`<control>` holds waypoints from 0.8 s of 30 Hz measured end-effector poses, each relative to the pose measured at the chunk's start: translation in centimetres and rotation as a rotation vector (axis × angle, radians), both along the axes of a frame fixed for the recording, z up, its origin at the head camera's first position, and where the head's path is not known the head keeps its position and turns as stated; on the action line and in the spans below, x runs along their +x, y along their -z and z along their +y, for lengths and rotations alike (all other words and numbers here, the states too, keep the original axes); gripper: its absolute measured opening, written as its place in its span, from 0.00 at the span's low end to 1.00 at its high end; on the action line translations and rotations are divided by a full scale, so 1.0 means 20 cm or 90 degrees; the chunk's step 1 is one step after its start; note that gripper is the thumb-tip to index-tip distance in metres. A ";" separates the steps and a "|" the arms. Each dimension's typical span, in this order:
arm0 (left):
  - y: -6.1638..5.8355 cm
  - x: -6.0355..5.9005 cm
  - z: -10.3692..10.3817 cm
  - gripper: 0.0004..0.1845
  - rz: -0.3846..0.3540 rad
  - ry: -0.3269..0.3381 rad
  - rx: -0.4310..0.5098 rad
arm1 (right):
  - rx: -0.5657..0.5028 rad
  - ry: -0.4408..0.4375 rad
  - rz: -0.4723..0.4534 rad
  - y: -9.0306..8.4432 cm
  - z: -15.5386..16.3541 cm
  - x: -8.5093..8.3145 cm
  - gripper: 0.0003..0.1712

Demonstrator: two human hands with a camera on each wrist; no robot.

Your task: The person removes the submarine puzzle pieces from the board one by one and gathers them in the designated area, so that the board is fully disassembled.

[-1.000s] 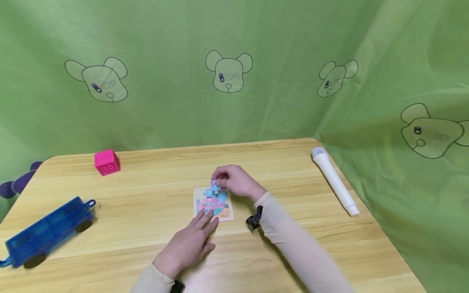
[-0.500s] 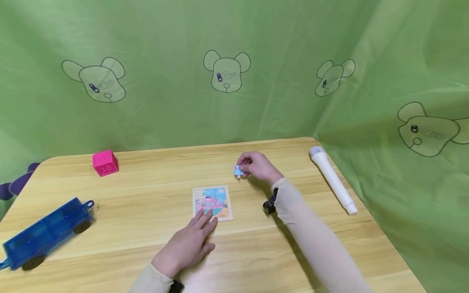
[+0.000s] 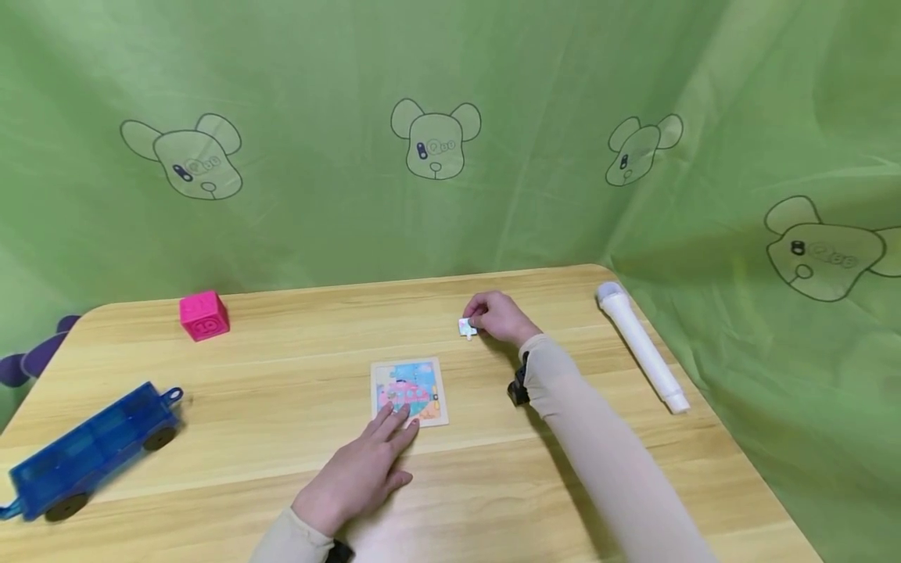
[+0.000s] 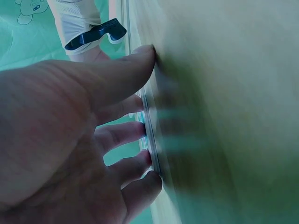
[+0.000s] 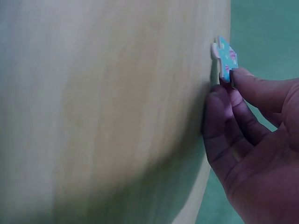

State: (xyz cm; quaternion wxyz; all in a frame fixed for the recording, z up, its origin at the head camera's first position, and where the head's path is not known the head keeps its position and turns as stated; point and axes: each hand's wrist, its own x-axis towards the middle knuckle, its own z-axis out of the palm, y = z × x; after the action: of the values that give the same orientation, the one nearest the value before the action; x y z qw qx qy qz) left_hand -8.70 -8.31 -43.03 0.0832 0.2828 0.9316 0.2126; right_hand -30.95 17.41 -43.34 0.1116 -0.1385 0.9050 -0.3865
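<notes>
Two hands at work: my left hand (image 3: pixel 359 473) steadies, my right hand (image 3: pixel 498 318) carries.
Left hand: my fingers lie straight and relaxed, their tips pressing the near edge of the puzzle board (image 3: pixel 409 391); the left wrist view shows the fingertips (image 4: pixel 148 133) against the board's thin rim.
Right hand: my thumb and fingers pinch one puzzle piece (image 3: pixel 468 328), a small blue piece with pink marks, seen clearly in the right wrist view (image 5: pixel 226 58).
Piece position: I hold it low over the table (image 3: pixel 281 367), beyond the board and to its right, apart from it; whether it touches the wood I cannot tell.
Board position: flat near the middle of the table, in front of me.
Progress, as I judge it: most of the picture sits in the frame; one piece is out in my right hand. Whether other gaps show on the board is too small to tell.
Surroundings: a pink cube (image 3: pixel 204 315) at the far left, a blue toy wagon (image 3: pixel 87 451) at the near left, a white toy microphone (image 3: pixel 642 347) along the right edge, a green cloth backdrop (image 3: pixel 450 133) behind.
</notes>
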 end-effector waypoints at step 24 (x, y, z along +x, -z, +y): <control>0.00 -0.01 -0.02 0.35 -0.004 0.005 0.001 | 0.049 -0.122 0.100 -0.10 -0.14 0.18 0.13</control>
State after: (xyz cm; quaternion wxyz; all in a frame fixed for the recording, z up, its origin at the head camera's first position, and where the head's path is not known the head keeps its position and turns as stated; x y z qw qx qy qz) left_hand -8.93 -8.63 -42.99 0.0865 0.2860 0.9300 0.2141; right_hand -27.28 14.65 -41.32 0.0816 -0.2497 0.9077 -0.3271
